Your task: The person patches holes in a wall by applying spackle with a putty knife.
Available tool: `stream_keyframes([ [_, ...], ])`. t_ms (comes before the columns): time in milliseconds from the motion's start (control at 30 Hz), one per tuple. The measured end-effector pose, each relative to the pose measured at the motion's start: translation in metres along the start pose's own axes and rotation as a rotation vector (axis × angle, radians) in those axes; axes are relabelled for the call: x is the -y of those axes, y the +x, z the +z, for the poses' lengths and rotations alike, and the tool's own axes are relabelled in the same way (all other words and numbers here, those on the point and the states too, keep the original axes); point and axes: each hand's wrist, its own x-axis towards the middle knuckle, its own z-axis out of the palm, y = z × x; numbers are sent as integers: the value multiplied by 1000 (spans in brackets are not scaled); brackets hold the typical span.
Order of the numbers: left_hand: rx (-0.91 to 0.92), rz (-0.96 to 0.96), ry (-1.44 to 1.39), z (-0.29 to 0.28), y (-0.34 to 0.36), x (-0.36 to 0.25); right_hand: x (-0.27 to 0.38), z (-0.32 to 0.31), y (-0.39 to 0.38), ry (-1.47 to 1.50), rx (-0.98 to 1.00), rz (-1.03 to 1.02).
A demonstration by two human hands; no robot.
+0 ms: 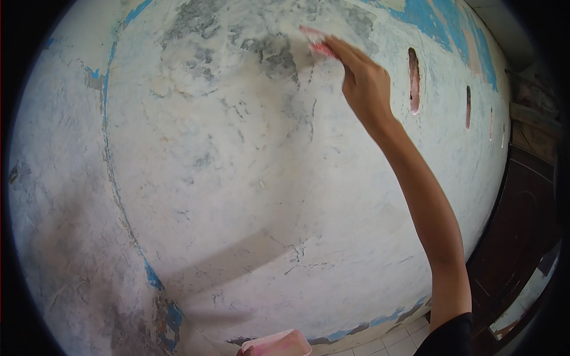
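My right hand (366,83) is raised to the upper part of a patchy white wall (237,154). Its fingers are closed round a small red-and-white flat scraper (320,45), whose edge is at the wall; it is partly covered by the fingers. At the bottom edge of the view is a pink plastic tub (279,343) with pale pinkish residue inside. A bit of my left hand (242,352) shows at the tub's left side, gripping it; most of that hand is out of view.
Grey rough patches (270,56) and peeling blue paint (424,24) mark the upper wall. A corner edged with blue (107,113) runs down the left. Narrow slots (414,81) are cut at the right, near a dark wooden door (510,213). White floor tiles (398,338) lie below.
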Motion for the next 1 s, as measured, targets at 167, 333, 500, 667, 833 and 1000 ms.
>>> stream_keyframes([
  [167, -58, 40, 121, 9, 0, 0, -12, 50, -29, -128, 121, 46],
  [333, -70, 55, 99, 1, -7, -1, 46, 22, -100, 110, 353, -71],
  [500, -72, 113, 106, -7, -7, 3, 62, -25, -98, 265, 388, 39],
  [667, -48, 175, 133, -19, -1, 5, -20, -28, -38, -209, -69, 238],
  [833, -178, 23, 214, -23, 7, 6, -74, -10, -7, -253, -13, 423],
  [1000, -115, 66, 219, -16, 14, 5, -24, 15, -71, -130, 78, 116],
])
